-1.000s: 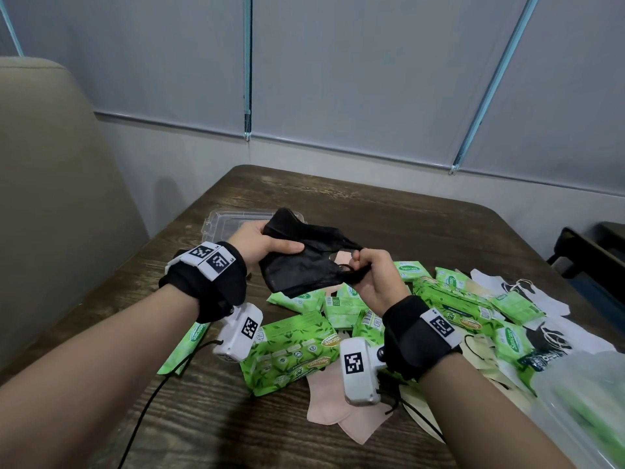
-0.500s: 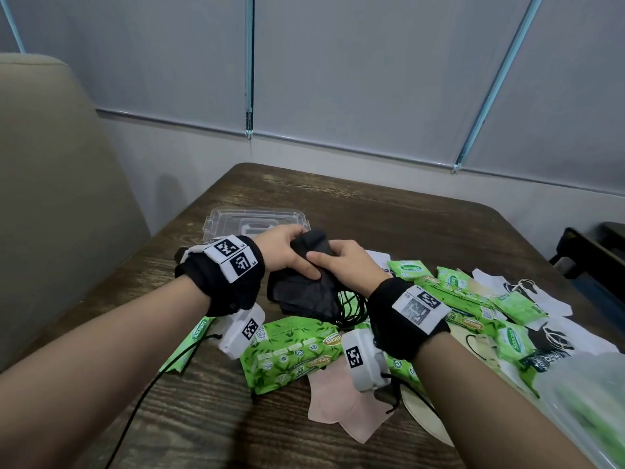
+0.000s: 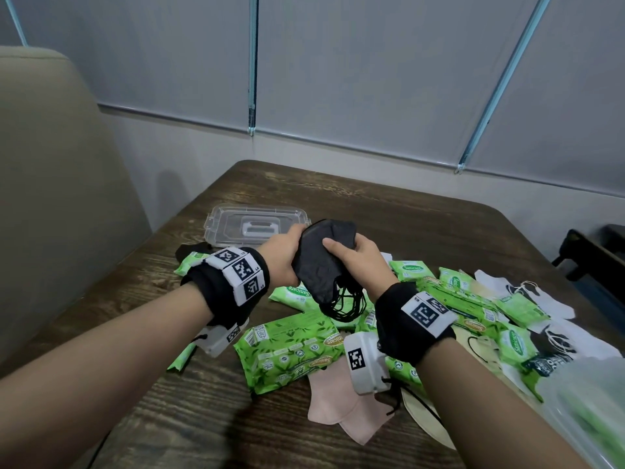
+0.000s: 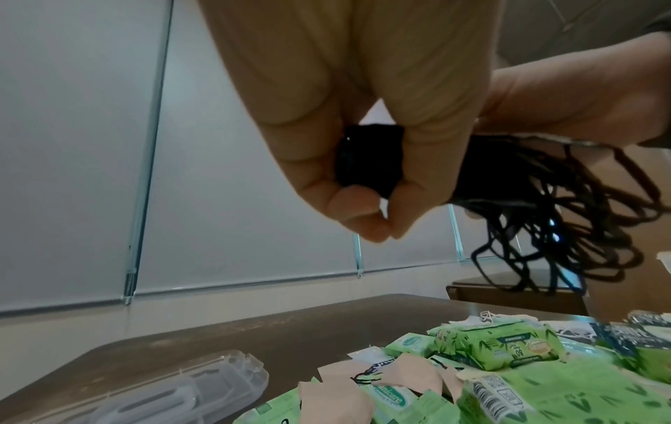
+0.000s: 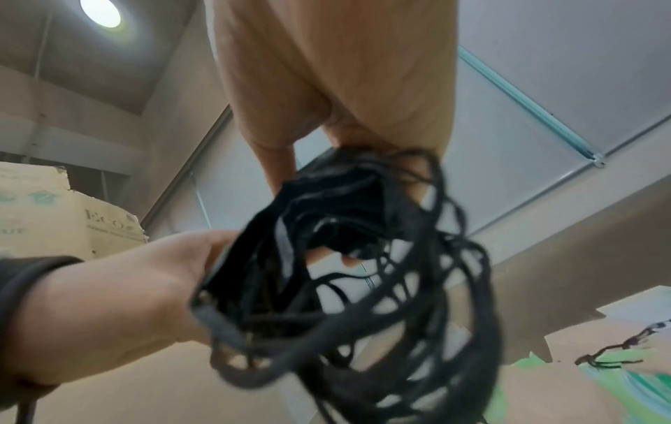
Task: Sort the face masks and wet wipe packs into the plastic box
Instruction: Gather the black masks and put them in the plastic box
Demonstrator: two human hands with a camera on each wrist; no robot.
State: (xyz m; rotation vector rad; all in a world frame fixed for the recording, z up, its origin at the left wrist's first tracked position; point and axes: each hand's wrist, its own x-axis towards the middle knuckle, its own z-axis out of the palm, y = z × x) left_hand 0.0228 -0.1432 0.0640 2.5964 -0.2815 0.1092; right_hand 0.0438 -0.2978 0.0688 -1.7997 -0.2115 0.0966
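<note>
Both hands now clamp the black face mask bundle (image 3: pixel 321 262) upright above the table's (image 3: pixel 389 218) middle: left hand (image 3: pixel 282 253) w/ fingers curled round its left side, right hand (image 3: pixel 355 262) thumb pressed on the front. Vs 0.5 s ago the bundle is lifted higher, ear loops (image 3: pixel 345 304) dangling below. Clear lid (image 3: pixel 236 225) lies near the far-left edge; green wet wipe packs (image 3: pixel 291 350) and a pink mask (image 3: pixel 341 404) are spread on the right half, as before.

Dark wooden table (image 3: pixel 389 214) stands against grey panelled wall (image 3: pixel 372 69), beige chair (image 3: pixel 50 181) alongside.
</note>
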